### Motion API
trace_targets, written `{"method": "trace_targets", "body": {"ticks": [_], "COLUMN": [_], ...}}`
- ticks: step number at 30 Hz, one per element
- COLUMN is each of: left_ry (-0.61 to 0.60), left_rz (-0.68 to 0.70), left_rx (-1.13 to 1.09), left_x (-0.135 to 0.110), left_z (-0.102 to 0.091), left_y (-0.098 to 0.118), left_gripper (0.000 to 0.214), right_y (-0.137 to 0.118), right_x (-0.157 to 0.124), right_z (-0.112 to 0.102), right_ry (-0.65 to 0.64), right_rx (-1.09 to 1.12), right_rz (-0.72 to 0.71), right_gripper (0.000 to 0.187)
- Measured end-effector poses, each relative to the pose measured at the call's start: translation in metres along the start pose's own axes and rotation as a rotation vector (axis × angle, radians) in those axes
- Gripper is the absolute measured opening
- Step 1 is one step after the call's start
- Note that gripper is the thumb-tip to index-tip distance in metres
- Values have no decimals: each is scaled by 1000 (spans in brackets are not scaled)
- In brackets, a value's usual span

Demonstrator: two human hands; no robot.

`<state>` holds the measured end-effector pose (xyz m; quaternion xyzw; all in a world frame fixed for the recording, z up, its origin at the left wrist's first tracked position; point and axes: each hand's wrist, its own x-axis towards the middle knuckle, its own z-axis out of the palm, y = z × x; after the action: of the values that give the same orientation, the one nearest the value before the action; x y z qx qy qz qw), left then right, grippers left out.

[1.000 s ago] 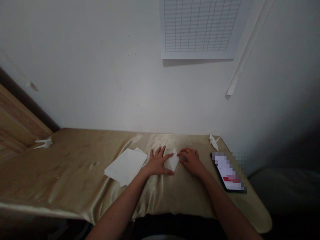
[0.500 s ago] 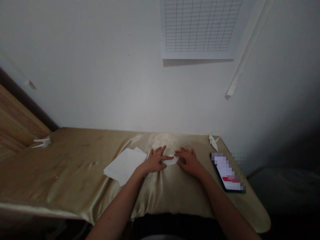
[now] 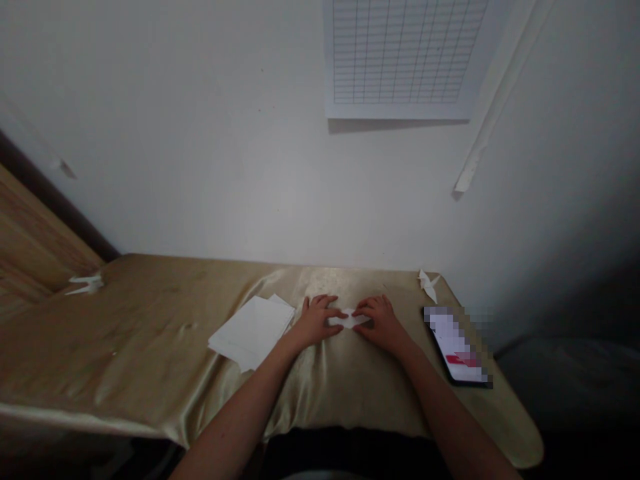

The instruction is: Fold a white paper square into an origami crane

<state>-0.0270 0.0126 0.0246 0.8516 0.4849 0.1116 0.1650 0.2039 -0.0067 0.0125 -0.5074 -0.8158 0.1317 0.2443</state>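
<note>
A small piece of folded white paper (image 3: 349, 323) lies on the cloth-covered table between my hands. My left hand (image 3: 316, 321) holds its left end, the thumb at the near edge and the index finger at the far edge. From the other side, my right hand (image 3: 382, 321) pinches the right end in the same way, its other fingers bent above. Parts of the paper are hidden under the fingers. Just left of my left hand sits a loose stack of white paper sheets (image 3: 253, 330).
Gold satin cloth (image 3: 135, 333) covers the table, wrinkled near the front. A phone (image 3: 455, 347) lies at the right, below a folded paper bird (image 3: 429, 285). Another white folded paper figure (image 3: 86, 285) is at the far left. A gridded sheet (image 3: 400, 53) hangs on the wall.
My left index finger has drawn back from across the paper to its far edge. My right fingers have curled in around the right end, and more of the paper's middle shows.
</note>
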Motion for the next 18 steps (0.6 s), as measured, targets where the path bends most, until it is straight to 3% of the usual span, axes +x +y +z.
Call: {"method": "trace_targets", "body": {"ticks": [5, 18], "left_ry": [26, 63], "left_rz": [-19, -22], "left_rx": [-29, -41], "left_x": [4, 7], "left_z": [4, 11], "left_y": [-2, -6], "left_gripper": [27, 29], "right_y": [-2, -7], "right_x": [0, 1], "right_z": [0, -1], "right_ry": [-21, -20], "right_rx": [1, -53], "right_rz": [-30, -22], "right_gripper": [8, 15]}}
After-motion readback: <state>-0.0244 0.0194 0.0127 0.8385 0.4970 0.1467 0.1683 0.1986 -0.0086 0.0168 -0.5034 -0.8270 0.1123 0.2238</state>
